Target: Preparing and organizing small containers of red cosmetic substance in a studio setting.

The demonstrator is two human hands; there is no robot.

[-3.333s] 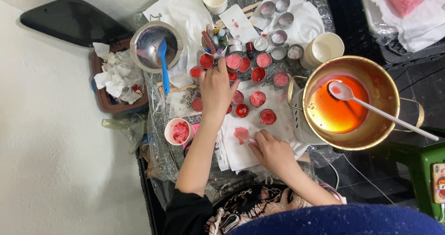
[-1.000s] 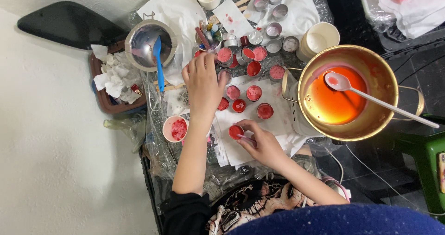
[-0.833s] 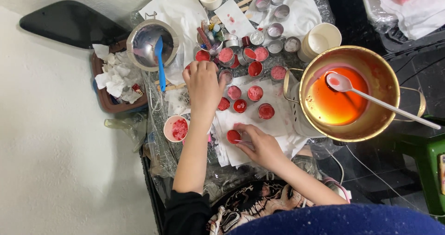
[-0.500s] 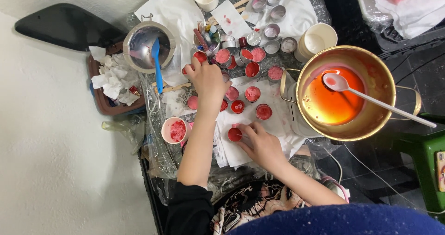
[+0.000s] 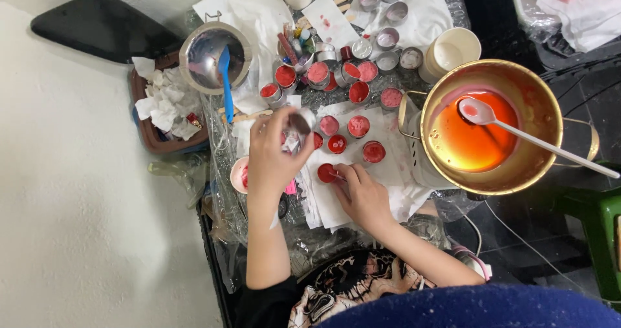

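My left hand [image 5: 272,153] is raised over the paper-covered table [image 5: 362,211], its fingers shut on a small metal tin [image 5: 299,122]. Lower down, my right hand [image 5: 363,193] rests on the paper with its fingertips pinching a small tin of red wax [image 5: 326,173]. Just beyond both hands stand several more red-filled tins [image 5: 358,126]. Farther back is another cluster of red tins [image 5: 318,73], beside empty silver tins [image 5: 388,38].
A brass pot [image 5: 530,95] of orange-red liquid with a white spoon [image 5: 517,134] stands at the right. A steel bowl [image 5: 200,59] with a blue spatula, a brown tray of crumpled tissues [image 5: 162,108] and two white cups [image 5: 453,50] surround the work area.
My left hand has drawn back from the far cluster of tins toward me, now holding a small metal tin. My right hand stays on the red tin on the paper.
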